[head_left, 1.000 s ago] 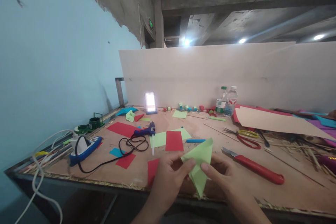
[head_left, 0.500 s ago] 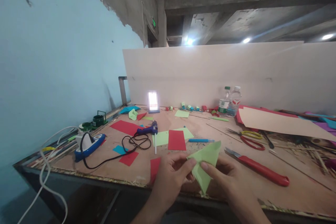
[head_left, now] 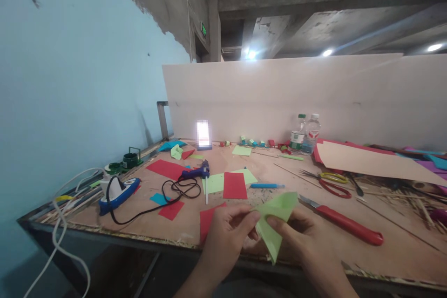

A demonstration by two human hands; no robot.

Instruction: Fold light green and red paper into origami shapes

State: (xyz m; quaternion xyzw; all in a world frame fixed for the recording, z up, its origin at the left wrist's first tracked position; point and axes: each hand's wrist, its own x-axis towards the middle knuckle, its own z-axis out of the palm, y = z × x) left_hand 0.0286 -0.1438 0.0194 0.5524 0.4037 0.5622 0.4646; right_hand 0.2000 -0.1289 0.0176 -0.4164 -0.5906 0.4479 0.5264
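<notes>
A folded piece of light green paper (head_left: 274, 228) is held up over the table's front edge, pinched from both sides. My left hand (head_left: 232, 233) grips its left edge between thumb and fingers. On the right side, my right hand (head_left: 303, 237) presses its thumb on the paper's face, with the fingers behind it. Partly behind my left hand lies a red paper piece (head_left: 206, 223). Beyond the hands are a red paper rectangle (head_left: 235, 186) on green paper (head_left: 213, 183) and a blue pen-like tool (head_left: 267, 186).
A red-handled knife (head_left: 349, 223) and scissors (head_left: 335, 185) lie on the right. Left are a blue glue gun (head_left: 195, 173) with a looping black cord and a blue power strip (head_left: 120, 194). Two bottles (head_left: 297, 136) stand at the back, near several small folded paper pieces (head_left: 251, 142).
The green paper has tilted slightly, and its upper right corner has moved a little right and down. Both hands keep hold of it.
</notes>
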